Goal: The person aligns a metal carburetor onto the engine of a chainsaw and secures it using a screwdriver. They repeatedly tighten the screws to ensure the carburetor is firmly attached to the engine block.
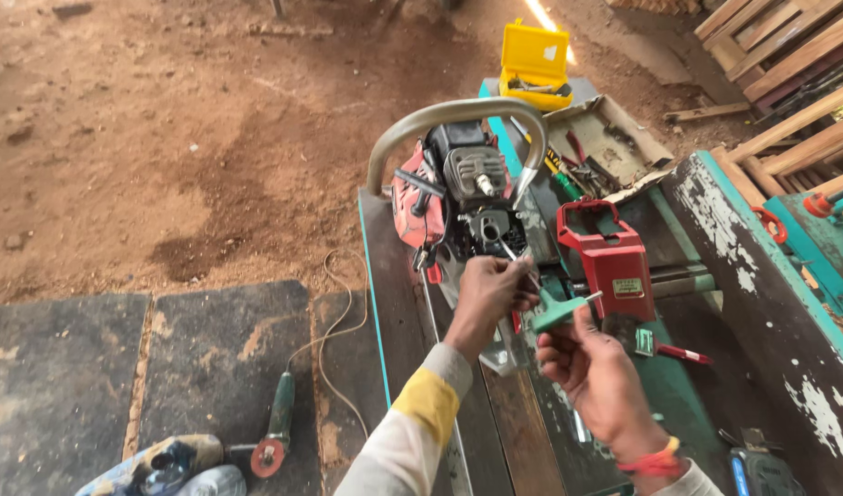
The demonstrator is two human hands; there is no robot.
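Note:
A red and black chainsaw body [458, 197] with its cover off and a curved grey handle bar stands on a green workbench [688, 404]. My left hand [487, 296] reaches toward its open engine, pinching a thin metal part by the intake. My right hand [591, 367] is just behind it and grips a green T-handle wrench [561, 310]. The removed red cover [614, 262] stands to the right of the saw.
An open yellow case [534, 64] and a tray of hand tools [600, 147] sit at the bench's far end. A red-handled tool [674, 351] lies near my right hand. An angle grinder [274, 432] with its cord lies on the dark mats below. Wooden slats are stacked at right.

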